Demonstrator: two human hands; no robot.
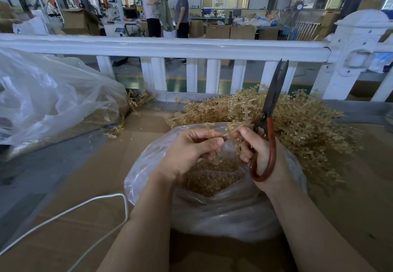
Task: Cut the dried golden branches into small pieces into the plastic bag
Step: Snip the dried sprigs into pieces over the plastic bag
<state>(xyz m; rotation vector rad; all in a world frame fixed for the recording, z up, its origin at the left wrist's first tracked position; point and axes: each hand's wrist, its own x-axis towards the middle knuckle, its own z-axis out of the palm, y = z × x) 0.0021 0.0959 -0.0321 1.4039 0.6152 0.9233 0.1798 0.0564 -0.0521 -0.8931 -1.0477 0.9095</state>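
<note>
At frame centre, the left hand (191, 150) pinches a thin golden sprig (230, 128) over the open plastic bag (212, 214), which holds cut pieces. The right hand (258, 154) grips nearly closed scissors (269, 120), blades pointing up, thumb touching the sprig. It looks light and brittle; best pinched near its stem. The uncut branch pile (287, 120) lies behind.

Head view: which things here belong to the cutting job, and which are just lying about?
In the job: scissors in right hand; branch piece pinched by left hand; open plastic bag; branch pile.

Lying about: white cord, large bag, white railing.
</note>
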